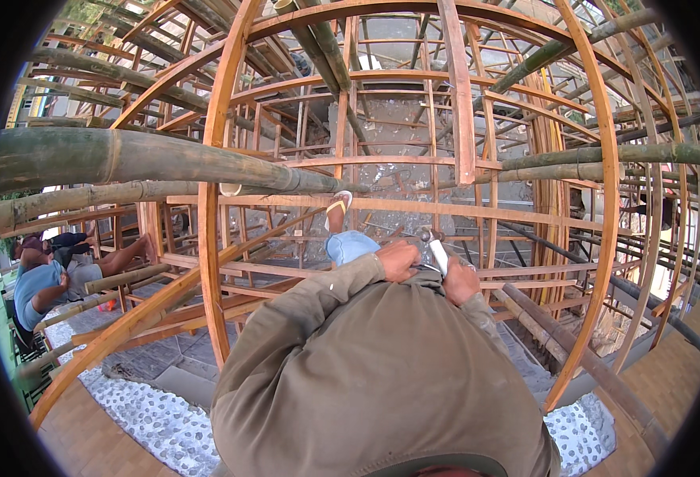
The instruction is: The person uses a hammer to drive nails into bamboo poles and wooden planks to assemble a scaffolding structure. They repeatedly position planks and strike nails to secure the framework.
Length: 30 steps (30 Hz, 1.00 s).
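Note:
My right hand (pixel 461 283) is closed round the white handle of a hammer (pixel 438 253), close to my waist. The hammer's dark metal head points up and away from me. My left hand (pixel 398 261) is curled at the hem of my brown shirt (pixel 390 358), above my leg in light blue trousers (pixel 351 246). What its fingers hold, if anything, is hidden. A sandalled foot (pixel 338 211) of mine shows beyond the left hand, by a long horizontal wooden beam (pixel 406 206).
Wooden posts (pixel 212 207) and crossbeams (pixel 342 78) surround me. A thick bamboo pole (pixel 159 159) comes in from the left, with more bamboo (pixel 604 156) on the right. Another person (pixel 40 286) sits at far left. The ground (pixel 390 127) lies well below.

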Available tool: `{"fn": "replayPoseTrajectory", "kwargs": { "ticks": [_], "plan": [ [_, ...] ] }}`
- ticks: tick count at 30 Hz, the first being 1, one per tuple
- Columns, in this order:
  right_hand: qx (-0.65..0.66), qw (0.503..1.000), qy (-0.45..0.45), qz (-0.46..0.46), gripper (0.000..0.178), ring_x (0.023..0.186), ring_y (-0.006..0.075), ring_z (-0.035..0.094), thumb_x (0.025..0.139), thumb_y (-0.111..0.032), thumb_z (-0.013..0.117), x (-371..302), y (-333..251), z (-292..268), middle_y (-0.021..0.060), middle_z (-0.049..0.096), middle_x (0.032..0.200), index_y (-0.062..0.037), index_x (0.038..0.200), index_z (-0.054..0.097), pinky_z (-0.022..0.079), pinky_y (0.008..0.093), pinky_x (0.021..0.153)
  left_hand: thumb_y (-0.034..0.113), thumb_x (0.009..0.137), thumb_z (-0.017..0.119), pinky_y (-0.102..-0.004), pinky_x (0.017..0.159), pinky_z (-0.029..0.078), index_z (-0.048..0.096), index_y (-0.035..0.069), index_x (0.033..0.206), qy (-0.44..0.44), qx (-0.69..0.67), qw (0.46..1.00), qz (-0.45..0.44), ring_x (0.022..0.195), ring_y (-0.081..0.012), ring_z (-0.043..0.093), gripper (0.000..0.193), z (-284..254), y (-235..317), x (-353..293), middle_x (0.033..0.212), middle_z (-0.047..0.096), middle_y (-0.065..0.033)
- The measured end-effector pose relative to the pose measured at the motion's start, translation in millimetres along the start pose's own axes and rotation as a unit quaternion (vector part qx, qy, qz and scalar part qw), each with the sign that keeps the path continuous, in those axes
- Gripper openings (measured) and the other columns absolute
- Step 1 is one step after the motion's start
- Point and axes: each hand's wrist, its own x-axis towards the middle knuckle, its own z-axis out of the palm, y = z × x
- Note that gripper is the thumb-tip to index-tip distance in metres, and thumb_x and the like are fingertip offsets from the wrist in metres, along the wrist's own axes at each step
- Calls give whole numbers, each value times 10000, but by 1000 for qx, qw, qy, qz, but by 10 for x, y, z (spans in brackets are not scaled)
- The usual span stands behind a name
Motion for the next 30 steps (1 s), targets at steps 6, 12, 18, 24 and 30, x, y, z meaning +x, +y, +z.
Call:
{"fn": "replayPoseTrajectory", "kwargs": {
  "ticks": [6,12,18,24,30],
  "plan": [
    [236,959,-5,-157,581,970,460,678,748,-248,770,-46,262,-80,251,705,1020,7,1215,539,523,495,845,216,801,729,-522,710,498,677,19,833,30,5,999,-12,845,-455,650,207,-90,117,-48,768,656,-222],
    [29,997,1,71,455,994,444,683,743,-196,753,-65,54,-214,267,705,1028,6,1111,578,523,514,843,266,785,723,-529,682,474,665,-4,789,2,-5,999,32,795,-465,627,276,-86,64,256,760,641,-237],
    [157,987,14,-14,350,954,410,678,790,-192,734,-89,151,-252,246,692,960,3,1033,575,509,475,817,193,793,724,-520,724,491,711,9,822,-44,16,998,31,826,-444,649,187,-205,78,342,764,655,-241],
    [360,928,-19,-93,395,919,231,596,806,-178,753,-65,304,-191,145,649,956,18,1082,551,479,368,849,195,788,704,-531,710,492,722,31,823,-50,21,998,25,798,-447,648,169,-290,241,375,741,649,-238],
    [478,863,-81,-140,454,991,160,583,835,-173,753,118,308,-45,114,678,1113,13,1213,580,476,331,905,209,781,702,-530,682,491,732,52,820,-26,56,998,24,778,-436,651,164,-291,300,337,734,651,-226]
  ]
}}
